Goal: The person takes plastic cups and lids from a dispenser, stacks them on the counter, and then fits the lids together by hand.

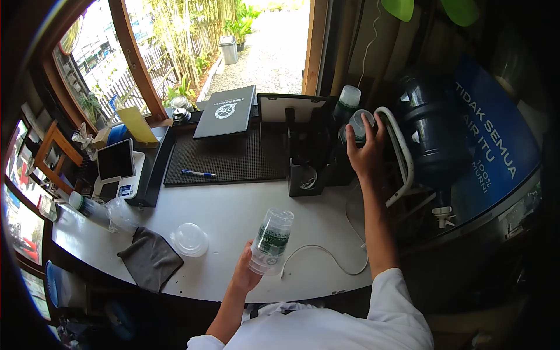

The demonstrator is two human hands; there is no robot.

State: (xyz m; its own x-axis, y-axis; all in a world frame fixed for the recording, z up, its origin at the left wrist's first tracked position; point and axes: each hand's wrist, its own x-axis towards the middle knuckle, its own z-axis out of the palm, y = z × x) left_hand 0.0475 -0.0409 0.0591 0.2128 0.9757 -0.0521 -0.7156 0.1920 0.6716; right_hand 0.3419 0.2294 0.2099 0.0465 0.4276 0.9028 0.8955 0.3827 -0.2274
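My left hand (247,272) is wrapped round a nested stack of clear plastic cups (272,242) with green print, held tilted above the front of the counter. At the back right, my right hand (367,146) grips a clear plastic cup (362,119), fingers curved round its rim. That cup stands at a black holder (318,146). Just behind it is another stack of clear cups (347,98) with a green band.
A round clear tub (190,240) and a dark cloth (150,258) lie on the white counter (221,219). Behind are a pen (199,173), a black mat (233,157) and a menu folder (226,112). A white cable (326,251) crosses the front; a water jug (429,131) stands right.
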